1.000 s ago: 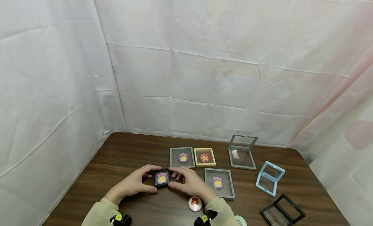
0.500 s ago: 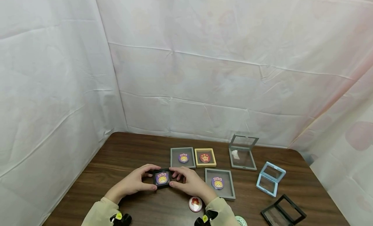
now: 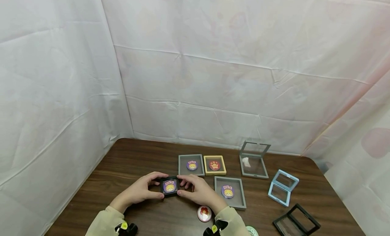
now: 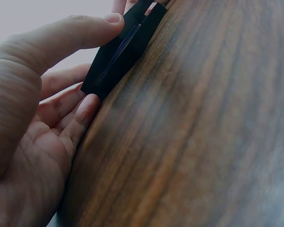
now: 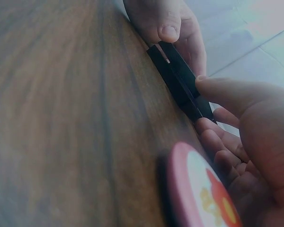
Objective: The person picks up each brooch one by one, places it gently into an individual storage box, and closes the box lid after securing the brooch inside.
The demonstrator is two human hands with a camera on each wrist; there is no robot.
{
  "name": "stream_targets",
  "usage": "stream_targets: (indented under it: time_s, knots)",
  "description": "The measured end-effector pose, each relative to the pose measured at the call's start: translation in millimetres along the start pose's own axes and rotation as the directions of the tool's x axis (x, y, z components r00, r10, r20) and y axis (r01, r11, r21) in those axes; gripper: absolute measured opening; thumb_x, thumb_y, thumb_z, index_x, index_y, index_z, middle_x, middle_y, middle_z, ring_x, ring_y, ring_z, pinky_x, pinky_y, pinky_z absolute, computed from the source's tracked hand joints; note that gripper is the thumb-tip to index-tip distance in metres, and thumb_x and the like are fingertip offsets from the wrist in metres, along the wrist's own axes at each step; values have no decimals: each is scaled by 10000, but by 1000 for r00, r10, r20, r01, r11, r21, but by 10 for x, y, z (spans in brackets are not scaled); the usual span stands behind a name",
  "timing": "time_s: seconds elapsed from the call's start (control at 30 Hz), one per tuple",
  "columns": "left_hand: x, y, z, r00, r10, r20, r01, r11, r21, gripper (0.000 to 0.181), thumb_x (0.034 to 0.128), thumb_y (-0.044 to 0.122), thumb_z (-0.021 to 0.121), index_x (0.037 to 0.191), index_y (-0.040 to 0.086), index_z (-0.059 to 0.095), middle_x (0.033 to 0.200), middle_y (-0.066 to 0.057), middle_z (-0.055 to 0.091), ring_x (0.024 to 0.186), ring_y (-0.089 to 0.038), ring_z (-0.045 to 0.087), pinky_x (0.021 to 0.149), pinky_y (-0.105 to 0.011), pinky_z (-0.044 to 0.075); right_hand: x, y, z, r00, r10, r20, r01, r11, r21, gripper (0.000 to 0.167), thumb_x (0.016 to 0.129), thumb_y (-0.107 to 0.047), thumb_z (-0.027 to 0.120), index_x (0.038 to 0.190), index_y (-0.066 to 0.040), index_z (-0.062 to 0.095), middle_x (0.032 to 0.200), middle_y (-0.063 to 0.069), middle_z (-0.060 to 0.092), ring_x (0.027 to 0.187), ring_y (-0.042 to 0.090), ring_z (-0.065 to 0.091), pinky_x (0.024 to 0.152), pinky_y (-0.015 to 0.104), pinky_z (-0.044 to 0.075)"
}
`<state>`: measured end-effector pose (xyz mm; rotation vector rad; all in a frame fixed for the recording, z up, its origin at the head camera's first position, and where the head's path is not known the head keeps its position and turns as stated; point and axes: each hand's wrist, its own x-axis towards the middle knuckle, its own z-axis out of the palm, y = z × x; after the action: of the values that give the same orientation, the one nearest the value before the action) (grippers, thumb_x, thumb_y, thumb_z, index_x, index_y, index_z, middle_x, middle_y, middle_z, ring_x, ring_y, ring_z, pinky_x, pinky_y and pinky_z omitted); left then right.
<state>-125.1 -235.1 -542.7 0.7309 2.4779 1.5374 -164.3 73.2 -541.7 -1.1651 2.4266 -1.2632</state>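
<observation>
A small black display frame [image 3: 171, 194] is held between both hands, low over or on the wooden table. A round purple badge [image 3: 169, 186] with a yellow cartoon face shows through its window. My left hand [image 3: 140, 190] grips the left side between thumb and fingers. On the opposite side, my right hand [image 3: 199, 190] pinches the frame likewise. Seen edge-on in the left wrist view, the black frame [image 4: 125, 54] has a narrow slit between its two halves. A pink-rimmed badge [image 5: 199, 194] with a red flower lies beside the right hand.
Behind the hands are a grey frame [image 3: 182, 158] and a yellow frame [image 3: 214, 172], each with a badge. Another grey frame [image 3: 239, 195] is right of them. Farther right stand an unfolded grey case [image 3: 256, 175], blue case [image 3: 283, 186] and black case [image 3: 304, 207].
</observation>
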Motion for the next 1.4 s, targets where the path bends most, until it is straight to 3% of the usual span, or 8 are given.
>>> stream_targets:
  time_s: [1.4]
  knots:
    - [-3,-11,19,1000,0,-8,1,999,33,648,946,249,895,1518,118,619,1527,-91,611,1365,-310,578,1067,-324,530,-2,-3,27,1000,7,-12,-7,1000,-7,542,1031,-308,802,1515,-123,646,1185,2,736,989,76,650,816,221,528]
